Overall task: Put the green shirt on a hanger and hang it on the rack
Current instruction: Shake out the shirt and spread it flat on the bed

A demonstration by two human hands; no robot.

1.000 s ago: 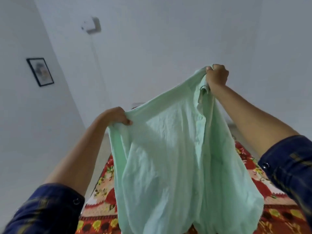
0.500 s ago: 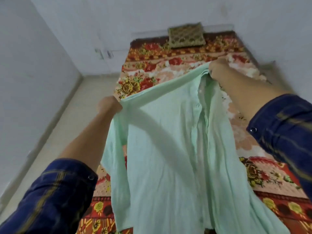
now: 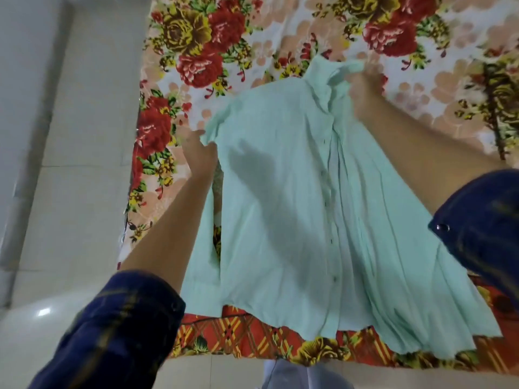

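- Nearest the camera: 2 dark blue sleeves, faint yellow check. The left sleeve [image 3: 112,329] is cuffed at the forearm; the right sleeve [image 3: 483,228] has 1 snap visible at the cuff edge.
- Bottom edge: a pale cloth patch [image 3: 295,374], blurred, cannot tell what it is.
- 1 green shirt [image 3: 295,214], pale mint, thin and wrinkled, spread front-up on the bedspread [image 3: 213,37]. Hem lies near the bed's front border, collar at the far end. A placket runs down the middle with a few small buttons showing; the right half falls in long folds. A soft shadow crosses the left half.
- 1 bedspread: white ground, red and yellow-brown roses, red plaid border along the near edge.
- Left hand [image 3: 200,148]: arm stretched forward, bare forearm along the shirt's left side. Fingers meet the cloth at the shoulder corner; blur hides whether they pinch it or only touch it, cannot tell.
- Right hand [image 3: 365,91]: arm extended further, reaching the collar area. Heavy motion blur; fingers seem closed into the collar fabric, but cannot tell for sure.
- Left of the bed: pale tiled floor [image 3: 78,136].
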